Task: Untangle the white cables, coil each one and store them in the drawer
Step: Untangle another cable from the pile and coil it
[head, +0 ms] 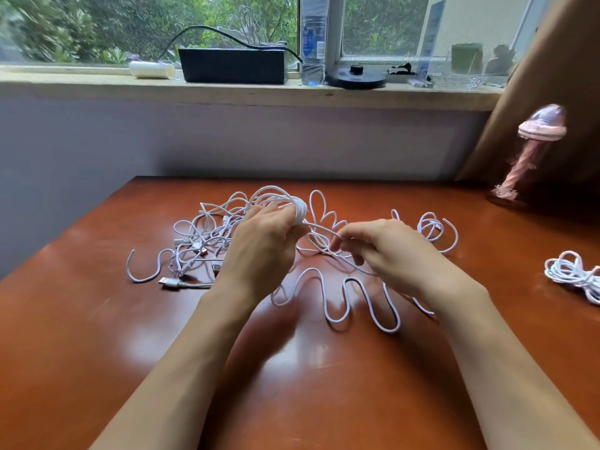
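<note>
On the glossy red-brown wooden table, the tangled white cables lie at left. My left hand grips a wound white cable coil. My right hand pinches its loose strand. Another coiled white cable bundle lies far right.

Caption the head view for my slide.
Left hand holds a white cable coil while the right hand pinches its loose strand above a reddish table.

L grip holds white cable coil over counter; R grip pinches loose strand right of coil. Cable tangle left of coil; separate bundle far right of coil.
</note>
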Motion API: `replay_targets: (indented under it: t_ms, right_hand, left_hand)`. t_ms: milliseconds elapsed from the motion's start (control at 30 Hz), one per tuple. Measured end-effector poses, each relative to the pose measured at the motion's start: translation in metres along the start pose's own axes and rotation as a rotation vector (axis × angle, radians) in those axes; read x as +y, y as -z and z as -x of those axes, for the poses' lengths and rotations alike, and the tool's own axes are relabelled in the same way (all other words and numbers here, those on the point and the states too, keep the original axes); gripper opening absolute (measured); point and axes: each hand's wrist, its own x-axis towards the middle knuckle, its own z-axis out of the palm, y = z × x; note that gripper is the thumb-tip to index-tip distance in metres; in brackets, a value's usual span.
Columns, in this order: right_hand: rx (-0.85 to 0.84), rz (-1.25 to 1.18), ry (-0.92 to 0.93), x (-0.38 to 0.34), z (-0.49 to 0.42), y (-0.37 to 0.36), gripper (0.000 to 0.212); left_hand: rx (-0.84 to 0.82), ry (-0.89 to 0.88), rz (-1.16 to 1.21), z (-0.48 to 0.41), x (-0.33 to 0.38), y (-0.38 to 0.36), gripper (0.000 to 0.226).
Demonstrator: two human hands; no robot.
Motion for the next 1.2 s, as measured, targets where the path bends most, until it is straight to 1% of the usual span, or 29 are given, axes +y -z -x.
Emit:
replay_targets:
  t_ms: [67, 133, 233, 333, 433, 500, 567, 667, 800, 900, 933, 967, 1067, 1100, 1167, 1200]
  right_hand:
    - [0.131, 0.034, 0.039, -0.001, -0.001, 0.000, 0.012]
    - [0.286, 0.067, 0.091, -0.002, -0.001, 0.000, 0.013]
    - [0.485, 0.113, 0.142, -0.003, -0.001, 0.001, 0.015]
    - [0.543, 0.164, 0.184, -0.004, -0.002, 0.002, 0.023]
    - [0.604, 0.261, 0.167, -0.005, -0.002, 0.003, 0.024]
    - [0.639, 0.304, 0.127, -0.005, -0.001, 0.005, 0.022]
    - [0.645, 0.312, 0.113, -0.006, -0.002, 0.003, 0.019]
    - [0.636, 0.275, 0.155, -0.007, -0.003, 0.001, 0.018]
    - [0.543, 0.076, 0.255, -0.008, -0.002, 0.005, 0.014]
    - [0.472, -0.101, 0.259, -0.013, 0.003, 0.010, 0.009]
    - [0.428, -0.180, 0.245, -0.016, 0.005, 0.012, 0.011]
    - [0.370, -0.247, 0.224, -0.018, 0.008, 0.014, 0.017]
    - [0.152, -0.379, 0.133, -0.020, 0.014, 0.021, 0.043]
    - [0.098, -0.411, 0.118, -0.020, 0.015, 0.023, 0.049]
    - [0.029, -0.449, 0.125, -0.019, 0.016, 0.026, 0.054]
    - [0.001, -0.461, 0.130, -0.019, 0.016, 0.027, 0.053]
  left_hand:
    - [0.013, -0.008, 0.039, -0.001, -0.001, 0.001, 0.013]
    - [0.026, -0.011, 0.084, -0.001, 0.000, 0.002, 0.009]
    - [0.027, 0.012, 0.188, -0.001, 0.002, 0.003, 0.014]
    - [0.023, 0.012, 0.253, -0.001, 0.003, 0.002, 0.016]
    - [0.031, -0.008, 0.282, -0.002, 0.009, 0.002, 0.014]
    - [0.025, -0.022, 0.321, -0.001, 0.015, 0.003, 0.021]
    - [0.007, 0.005, 0.414, 0.000, 0.022, 0.006, 0.028]
    - [-0.011, 0.082, 0.599, 0.001, 0.031, 0.010, 0.031]
    - [-0.038, 0.171, 0.762, 0.000, 0.035, 0.016, 0.039]
    - [-0.072, 0.262, 0.916, 0.000, 0.035, 0.019, 0.031]
    - [-0.085, 0.288, 0.966, 0.001, 0.036, 0.019, 0.029]
    - [-0.101, 0.310, 1.007, 0.001, 0.036, 0.019, 0.027]
    - [-0.126, 0.407, 1.150, 0.001, 0.039, 0.018, 0.029]
    - [-0.136, 0.446, 1.195, 0.001, 0.040, 0.017, 0.026]
    - [-0.159, 0.481, 1.256, 0.001, 0.043, 0.018, 0.012]
    - [-0.163, 0.488, 1.283, 0.001, 0.044, 0.019, 0.015]
